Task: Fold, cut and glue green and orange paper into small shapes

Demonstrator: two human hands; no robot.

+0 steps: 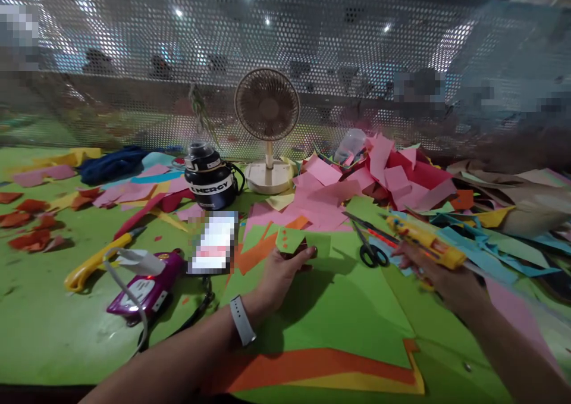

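Observation:
Between the thumb and fingers of my left hand (281,270) is a small folded piece of green paper (289,240) with orange-red dots on it. Its underside is hidden by my fingers. My right hand (441,276), slightly blurred, grips a yellow hot glue gun (422,241) whose front end points left. Black-handled scissors (373,255) lie between my two hands. Beneath my left hand spreads a large green paper sheet (352,315), with orange paper (285,371) and yellow paper showing under its near edge.
A phone (213,243), a purple device with a cable (149,285) and a yellow cutter (96,261) lie left. Behind them stand a dark bottle (209,178) and a fan (267,106). Pink paper scraps (325,184) pile up behind; blue strips (486,249) lie right. A perforated screen (178,47) closes the back.

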